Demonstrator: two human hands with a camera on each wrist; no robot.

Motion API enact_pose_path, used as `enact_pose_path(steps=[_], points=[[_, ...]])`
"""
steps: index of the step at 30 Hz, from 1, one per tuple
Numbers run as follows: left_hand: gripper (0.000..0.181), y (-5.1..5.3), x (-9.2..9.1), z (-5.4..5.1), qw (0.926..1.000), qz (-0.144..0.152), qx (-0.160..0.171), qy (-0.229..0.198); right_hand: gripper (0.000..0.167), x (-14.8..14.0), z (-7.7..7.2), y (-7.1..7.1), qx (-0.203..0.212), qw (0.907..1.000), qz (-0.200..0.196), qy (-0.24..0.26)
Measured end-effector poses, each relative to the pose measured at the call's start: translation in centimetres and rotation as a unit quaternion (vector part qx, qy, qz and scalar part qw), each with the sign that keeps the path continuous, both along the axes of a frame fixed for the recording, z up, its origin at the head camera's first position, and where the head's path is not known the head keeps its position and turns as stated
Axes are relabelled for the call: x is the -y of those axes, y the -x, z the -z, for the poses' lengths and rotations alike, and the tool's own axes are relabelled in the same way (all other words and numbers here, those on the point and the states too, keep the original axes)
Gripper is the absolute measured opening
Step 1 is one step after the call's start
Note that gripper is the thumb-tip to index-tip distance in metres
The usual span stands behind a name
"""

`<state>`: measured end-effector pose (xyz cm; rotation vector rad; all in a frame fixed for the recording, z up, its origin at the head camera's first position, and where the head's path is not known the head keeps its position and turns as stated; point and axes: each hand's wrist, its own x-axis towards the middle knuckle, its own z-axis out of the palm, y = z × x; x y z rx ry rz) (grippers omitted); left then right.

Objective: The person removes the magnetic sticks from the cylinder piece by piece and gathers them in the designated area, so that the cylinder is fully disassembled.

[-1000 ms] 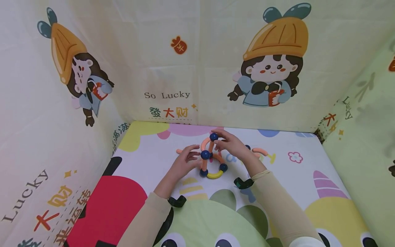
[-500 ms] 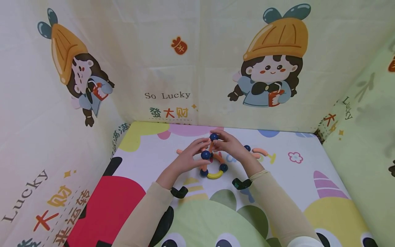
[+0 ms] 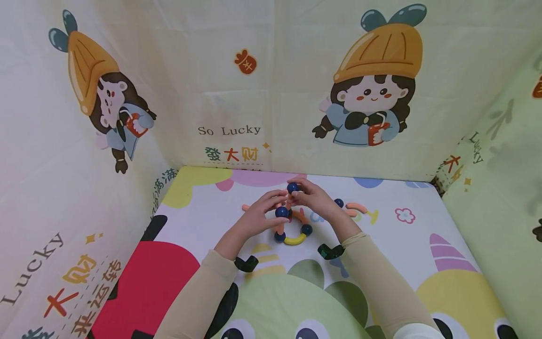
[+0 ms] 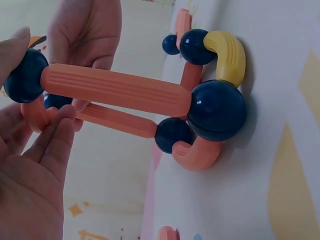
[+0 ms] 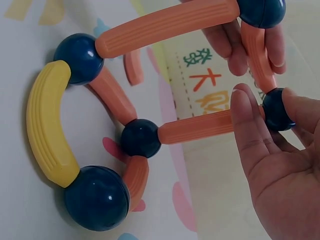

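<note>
A ball-and-rod building toy stands on the patterned table. Its base ring joins dark blue balls with a yellow curved rod and orange curved rods. Two orange rods rise from it, topped by blue balls with a curved orange rod between them. My left hand holds the nearer top ball, thumb on the ball and fingers by the curved rod. My right hand pinches the farther top ball between thumb and fingers. In the head view, the left hand partly hides the curved top rod.
Loose orange rods and a blue ball lie right of the toy. Another orange rod end shows behind my left hand. Printed cloth walls enclose the table at the back and sides.
My left hand has moved in from beside the toy to the nearer top ball and curved top rod, then stays there. The right hand keeps its grip almost in place.
</note>
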<state>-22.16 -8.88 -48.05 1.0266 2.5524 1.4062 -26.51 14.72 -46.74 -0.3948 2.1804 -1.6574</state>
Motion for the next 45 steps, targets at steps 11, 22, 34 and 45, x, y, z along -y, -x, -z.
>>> enact_pose_path(steps=[11,22,34,45], points=[[0.067,-0.1,0.1,0.1,0.9996,-0.012,0.02,0.016,0.041,0.1,0.1,0.3,-0.004,0.9999,0.011,0.004],[0.063,0.0,0.2,0.9,0.9998,-0.008,0.018,0.004,0.04,0.0,0.0,0.2,-0.001,1.0,0.006,0.004],[0.061,-0.4,0.1,1.2,0.999,-0.025,0.036,0.001,0.049,0.1,0.3,0.3,0.01,0.9999,0.009,0.003],[0.072,-1.3,0.2,2.8,0.9906,-0.079,0.08,-0.078,0.044,0.1,0.5,0.1,0.001,0.9999,-0.003,0.015]])
